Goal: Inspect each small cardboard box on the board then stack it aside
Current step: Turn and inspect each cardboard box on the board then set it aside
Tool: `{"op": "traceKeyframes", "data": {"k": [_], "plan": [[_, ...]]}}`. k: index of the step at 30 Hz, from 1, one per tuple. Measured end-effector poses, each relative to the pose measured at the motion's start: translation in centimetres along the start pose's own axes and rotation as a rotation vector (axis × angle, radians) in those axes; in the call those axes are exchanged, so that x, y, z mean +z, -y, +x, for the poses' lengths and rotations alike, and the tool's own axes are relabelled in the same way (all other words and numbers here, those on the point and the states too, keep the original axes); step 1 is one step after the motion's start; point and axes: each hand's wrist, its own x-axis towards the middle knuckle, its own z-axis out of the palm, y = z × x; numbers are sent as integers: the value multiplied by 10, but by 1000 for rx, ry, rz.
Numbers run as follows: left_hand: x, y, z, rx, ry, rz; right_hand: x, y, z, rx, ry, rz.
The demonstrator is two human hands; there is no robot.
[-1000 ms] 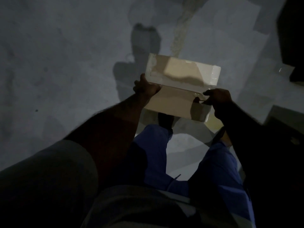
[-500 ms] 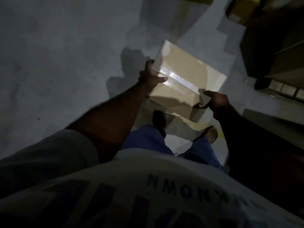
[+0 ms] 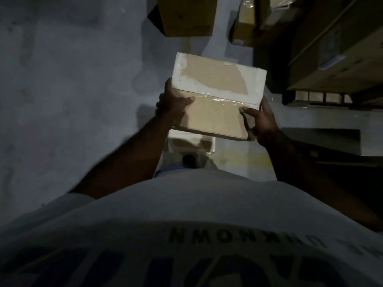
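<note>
I hold a small cardboard box (image 3: 215,96) in the air in front of my chest. It is brown, with white torn paper and clear tape across its top. My left hand (image 3: 174,104) grips its left edge, thumb on the top face. My right hand (image 3: 259,119) grips the near right corner, thumb lying on top. Below it, by my foot, another small taped box (image 3: 190,146) sits on the floor. The scene is dim.
Large cardboard cartons (image 3: 186,15) stand ahead on the grey floor. More cartons (image 3: 335,48) are stacked on a pallet at the right. A dark flat board (image 3: 323,141) lies low at the right. Open grey floor (image 3: 62,90) spreads to the left.
The box has levelled out and risen in front of me. My view has swung toward the cartons at the right. Both hands keep their hold on the box.
</note>
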Motion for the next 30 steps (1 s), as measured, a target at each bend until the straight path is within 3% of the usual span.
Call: {"op": "traceKeyframes", "data": {"k": [5,22,30], "plan": [[24,-58,-33,159,-53,109,-57,8,-15,-101,-49,-21],[234,-251,-207,583,18,259,-316,6,-144,-350,-611,132],[359,-308,-298,731,232,258,-433,-18,-219,-325,-970,156]]}}
